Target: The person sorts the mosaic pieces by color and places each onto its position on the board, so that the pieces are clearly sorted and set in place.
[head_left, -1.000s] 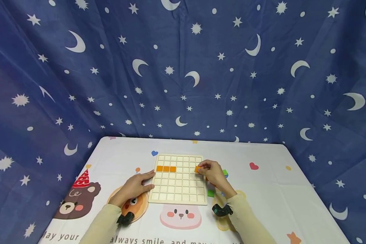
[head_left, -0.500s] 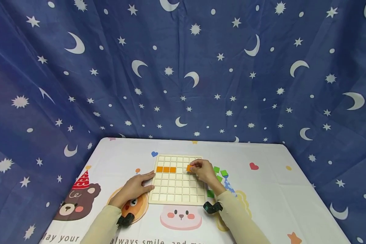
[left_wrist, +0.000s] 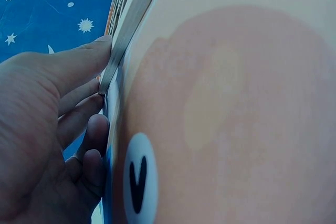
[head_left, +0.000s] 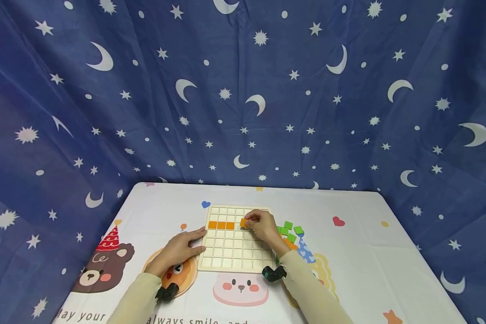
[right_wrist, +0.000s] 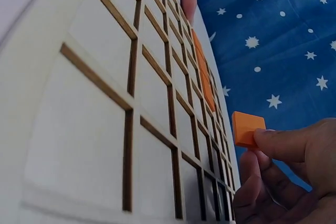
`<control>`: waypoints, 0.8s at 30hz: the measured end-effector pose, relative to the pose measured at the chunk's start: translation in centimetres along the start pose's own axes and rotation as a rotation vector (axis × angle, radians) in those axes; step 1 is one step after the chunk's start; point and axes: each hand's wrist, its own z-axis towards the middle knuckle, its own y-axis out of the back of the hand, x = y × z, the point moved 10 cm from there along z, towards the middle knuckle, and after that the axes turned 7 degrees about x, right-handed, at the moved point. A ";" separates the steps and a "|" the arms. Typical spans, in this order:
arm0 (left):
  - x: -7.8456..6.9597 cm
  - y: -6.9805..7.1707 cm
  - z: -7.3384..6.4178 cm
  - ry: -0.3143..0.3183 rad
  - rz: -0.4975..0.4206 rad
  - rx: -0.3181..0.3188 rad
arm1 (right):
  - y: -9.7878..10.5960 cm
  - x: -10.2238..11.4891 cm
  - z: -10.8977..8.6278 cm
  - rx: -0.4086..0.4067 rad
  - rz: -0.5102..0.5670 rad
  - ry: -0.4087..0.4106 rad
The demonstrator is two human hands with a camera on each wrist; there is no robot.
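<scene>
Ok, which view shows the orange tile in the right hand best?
Right wrist: the orange tile looks largest there, pinched by the right hand, two faces visible. Head shows it small, over the board; left wrist catches it near the top, partly covered by that hand.

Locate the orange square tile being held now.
In the head view, the orange square tile is pinched in the right hand over the cream gridded board, just right of the row of three orange square tiles.
</scene>
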 end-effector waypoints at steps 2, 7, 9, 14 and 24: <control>0.0 0.0 0.0 -0.001 0.004 -0.002 | -0.2 0.2 0.2 0.002 -0.013 0.010; 0.0 0.0 0.1 -0.004 0.009 -0.006 | -0.7 0.4 0.7 -0.009 -0.069 0.026; -0.1 0.0 0.1 -0.006 0.009 -0.004 | -0.9 0.3 0.8 -0.014 -0.088 0.016; -0.2 -0.1 -0.2 -0.004 0.005 -0.007 | -1.2 0.0 0.9 -0.022 -0.119 -0.003; -0.4 0.2 -0.3 -0.015 0.018 -0.013 | -1.6 0.3 1.2 -0.011 -0.171 0.024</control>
